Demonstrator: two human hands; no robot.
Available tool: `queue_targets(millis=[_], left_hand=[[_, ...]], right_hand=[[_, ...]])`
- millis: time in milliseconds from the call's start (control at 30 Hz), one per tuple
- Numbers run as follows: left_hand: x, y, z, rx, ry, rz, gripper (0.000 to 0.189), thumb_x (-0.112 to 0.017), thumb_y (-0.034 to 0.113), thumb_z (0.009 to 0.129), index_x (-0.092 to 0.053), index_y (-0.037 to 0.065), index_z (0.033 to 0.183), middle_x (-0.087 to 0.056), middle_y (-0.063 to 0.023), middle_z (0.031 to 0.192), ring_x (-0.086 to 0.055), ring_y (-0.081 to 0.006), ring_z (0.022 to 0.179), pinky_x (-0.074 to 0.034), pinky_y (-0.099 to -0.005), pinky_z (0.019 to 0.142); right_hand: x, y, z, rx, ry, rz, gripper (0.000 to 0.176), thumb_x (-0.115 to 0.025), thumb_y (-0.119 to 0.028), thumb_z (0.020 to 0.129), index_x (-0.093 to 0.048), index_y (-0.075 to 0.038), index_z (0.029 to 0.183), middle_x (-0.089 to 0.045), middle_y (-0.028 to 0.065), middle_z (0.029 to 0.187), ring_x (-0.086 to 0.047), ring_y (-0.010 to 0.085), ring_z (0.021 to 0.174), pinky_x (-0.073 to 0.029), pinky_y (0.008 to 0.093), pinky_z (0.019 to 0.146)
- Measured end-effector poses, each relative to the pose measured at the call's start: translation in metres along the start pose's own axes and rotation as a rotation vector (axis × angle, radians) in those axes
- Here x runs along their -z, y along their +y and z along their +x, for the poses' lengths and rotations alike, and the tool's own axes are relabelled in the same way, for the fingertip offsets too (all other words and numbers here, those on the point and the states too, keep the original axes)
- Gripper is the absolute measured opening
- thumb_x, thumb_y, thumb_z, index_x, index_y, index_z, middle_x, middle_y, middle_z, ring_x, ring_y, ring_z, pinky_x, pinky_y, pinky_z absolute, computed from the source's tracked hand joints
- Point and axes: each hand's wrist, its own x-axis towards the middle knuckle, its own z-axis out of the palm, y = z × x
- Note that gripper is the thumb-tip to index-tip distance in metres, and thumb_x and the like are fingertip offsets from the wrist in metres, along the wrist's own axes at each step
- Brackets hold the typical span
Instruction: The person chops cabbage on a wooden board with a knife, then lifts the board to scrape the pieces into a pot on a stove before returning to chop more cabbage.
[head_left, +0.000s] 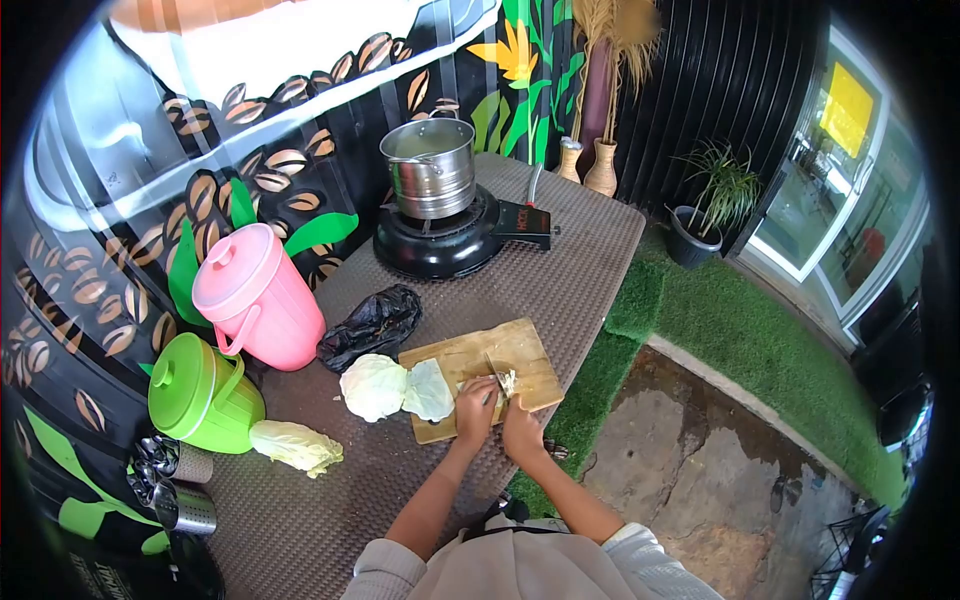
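A wooden cutting board (540, 372) lies near the table's right edge. My right hand (521, 430) is closed around the handle of a knife (494, 368), whose blade points away over the board. Just left of it, my left hand (475, 408) rests on the board with its fingers bent and pressed together; what they hold is mostly hidden. Thin pale shreds (509, 381) lie beside the blade. A loose cabbage leaf (428, 390) overlaps the board's left side, against a cabbage head (373, 387) on the table.
On the brown table (330, 520) are a napa cabbage (296, 447), a black plastic bag (372, 325), a pink jug (262, 300), a green jug (205, 395) and metal cutlery holders (184, 508). Farther back, a steel pot (430, 170) sits on a black gas stove (437, 245).
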Motion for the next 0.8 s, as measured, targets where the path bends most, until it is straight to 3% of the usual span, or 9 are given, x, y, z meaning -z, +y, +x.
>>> queue_targets(millis=[200, 300, 433, 633, 800], left_hand=[[0.004, 0.004, 0.000, 0.036, -0.020, 0.003, 0.011, -0.064, 0.002, 0.078, -0.070, -0.001, 0.087, -0.068, -0.0142, 0.096, -0.061, -0.0296, 0.098, -0.047, -0.0383, 0.090], [0.002, 0.004, -0.001, 0.069, -0.013, 0.024, 0.012, -0.063, 0.001, 0.078, -0.070, -0.002, 0.087, -0.068, -0.0148, 0.096, -0.061, -0.0300, 0.098, -0.047, -0.0384, 0.090], [0.002, -0.001, -0.002, 0.011, -0.005, -0.004, 0.011, -0.063, 0.002, 0.079, -0.070, -0.002, 0.087, -0.068, -0.0146, 0.096, -0.061, -0.0294, 0.098, -0.048, -0.0378, 0.088], [0.000, -0.002, -0.003, 0.016, -0.008, 0.034, 0.012, -0.064, 0.001, 0.078, -0.070, -0.001, 0.088, -0.068, -0.0145, 0.096, -0.062, -0.0287, 0.097, -0.049, -0.0372, 0.086], [0.003, 0.006, -0.001, 0.011, 0.002, 0.008, 0.012, -0.063, -0.001, 0.078, -0.070, -0.001, 0.088, -0.068, -0.0147, 0.096, -0.062, -0.0290, 0.097, -0.049, -0.0368, 0.086]], right_hand=[[0.017, 0.000, 0.015, 0.076, -0.102, -0.045, 0.026, -0.047, -0.006, 0.087, -0.039, 0.002, 0.110, -0.061, 0.0315, 0.093, -0.062, 0.0473, 0.087, -0.050, 0.0534, 0.075], [0.005, 0.007, 0.002, 0.066, -0.007, -0.039, 0.024, -0.047, -0.008, 0.087, -0.040, 0.002, 0.108, -0.062, 0.0314, 0.090, -0.062, 0.0470, 0.088, -0.050, 0.0539, 0.075], [0.002, 0.000, 0.003, -0.020, -0.020, -0.022, 0.024, -0.047, -0.010, 0.087, -0.041, 0.003, 0.107, -0.061, 0.0327, 0.091, -0.061, 0.0474, 0.089, -0.049, 0.0542, 0.076], [0.016, 0.006, 0.013, 0.082, -0.110, -0.041, 0.023, -0.045, -0.012, 0.089, -0.041, 0.004, 0.106, -0.061, 0.0333, 0.091, -0.060, 0.0481, 0.089, -0.049, 0.0541, 0.077], [0.003, -0.001, 0.000, 0.013, -0.021, 0.005, 0.024, -0.045, -0.014, 0.090, -0.041, 0.004, 0.105, -0.061, 0.0337, 0.091, -0.060, 0.0488, 0.088, -0.049, 0.0549, 0.076]])
